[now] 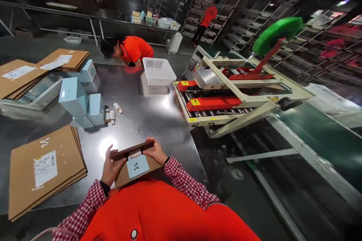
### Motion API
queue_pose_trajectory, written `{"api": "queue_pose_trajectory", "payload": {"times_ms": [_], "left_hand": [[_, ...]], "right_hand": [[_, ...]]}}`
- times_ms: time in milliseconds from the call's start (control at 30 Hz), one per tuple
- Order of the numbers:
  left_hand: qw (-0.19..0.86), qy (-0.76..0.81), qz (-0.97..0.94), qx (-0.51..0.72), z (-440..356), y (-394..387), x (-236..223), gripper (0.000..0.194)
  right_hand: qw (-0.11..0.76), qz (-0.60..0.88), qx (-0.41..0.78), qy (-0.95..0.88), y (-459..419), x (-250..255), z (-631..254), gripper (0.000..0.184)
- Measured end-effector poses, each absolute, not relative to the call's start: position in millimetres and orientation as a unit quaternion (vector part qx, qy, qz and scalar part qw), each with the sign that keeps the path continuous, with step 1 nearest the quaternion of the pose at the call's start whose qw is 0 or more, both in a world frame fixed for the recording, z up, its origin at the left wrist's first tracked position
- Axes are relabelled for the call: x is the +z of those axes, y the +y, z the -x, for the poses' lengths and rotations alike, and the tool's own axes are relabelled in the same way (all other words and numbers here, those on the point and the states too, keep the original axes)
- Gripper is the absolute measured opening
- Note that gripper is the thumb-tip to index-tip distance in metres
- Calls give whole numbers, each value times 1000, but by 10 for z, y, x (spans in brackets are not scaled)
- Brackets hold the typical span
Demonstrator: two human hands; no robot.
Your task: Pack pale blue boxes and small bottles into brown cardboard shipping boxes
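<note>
Warehouse shelving (240,15) runs across the top right of the frame, and a person in a red shirt (208,17) stands beside it. Right of centre sits a roller conveyor (215,111) in a cream frame with red guide bars. A steel tabletop (158,131) fills the middle of the frame, and a co-worker in an orange shirt (134,49) bends low at its far edge, near a white perforated plastic basket (158,71). Stacks of flat cardboard mailers lie on the left, one at lower left (45,169) and another at upper left (17,79). Pale-blue cartons (74,97) stand between them, with small bottles (109,116) just beside the cartons.

At lower centre, over the tabletop's near part, both hands close on a single cardboard mailer (123,176) bearing a pale-blue label (137,166). Its long axis runs across the body, rising slightly to the right, with a dark brown edge on top. The left hand (111,166) grips its left end and the right hand (152,151) its right end, sitting slightly farther forward. Both forearms, in red-checked sleeves (188,182), angle inward from the body.
</note>
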State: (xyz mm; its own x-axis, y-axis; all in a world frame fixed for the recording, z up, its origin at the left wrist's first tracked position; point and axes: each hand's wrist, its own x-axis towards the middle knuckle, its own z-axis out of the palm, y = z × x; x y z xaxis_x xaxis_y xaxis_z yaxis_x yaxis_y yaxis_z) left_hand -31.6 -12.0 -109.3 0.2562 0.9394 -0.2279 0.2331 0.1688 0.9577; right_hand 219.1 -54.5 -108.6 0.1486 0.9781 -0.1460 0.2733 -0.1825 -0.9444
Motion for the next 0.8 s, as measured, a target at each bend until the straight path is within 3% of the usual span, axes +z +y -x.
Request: {"api": "queue_pose_trajectory", "payload": {"times_ms": [100, 133, 233, 333, 533, 667, 800], "left_hand": [[417, 483, -700, 320, 567, -228, -1176, 44], [391, 449, -744, 303, 686, -248, -1204, 37], [316, 318, -871, 199, 1038, -238, -1244, 46], [240, 259, -931, 96, 1238, -154, -1222, 54], [219, 287, -932, 38, 1118, -1, -1213, 51], [230, 312, -920, 53, 834, -3, -1245, 53], [243, 356, -897, 100, 438, -111, -1304, 50]], "right_hand": [[406, 612, 396, -551, -654, -1042, -2320, 35], [391, 599, 401, -572, -686, -971, -2415, 32], [249, 549, 390, -696, -781, -614, -2688, 43], [83, 480, 323, -811, -880, -265, -2671, 77], [71, 503, 171, -844, -673, -298, -2167, 85], [16, 581, 160, -798, -261, -427, -2254, 89], [23, 571, 161, -805, -344, -421, -2159, 63]]}}
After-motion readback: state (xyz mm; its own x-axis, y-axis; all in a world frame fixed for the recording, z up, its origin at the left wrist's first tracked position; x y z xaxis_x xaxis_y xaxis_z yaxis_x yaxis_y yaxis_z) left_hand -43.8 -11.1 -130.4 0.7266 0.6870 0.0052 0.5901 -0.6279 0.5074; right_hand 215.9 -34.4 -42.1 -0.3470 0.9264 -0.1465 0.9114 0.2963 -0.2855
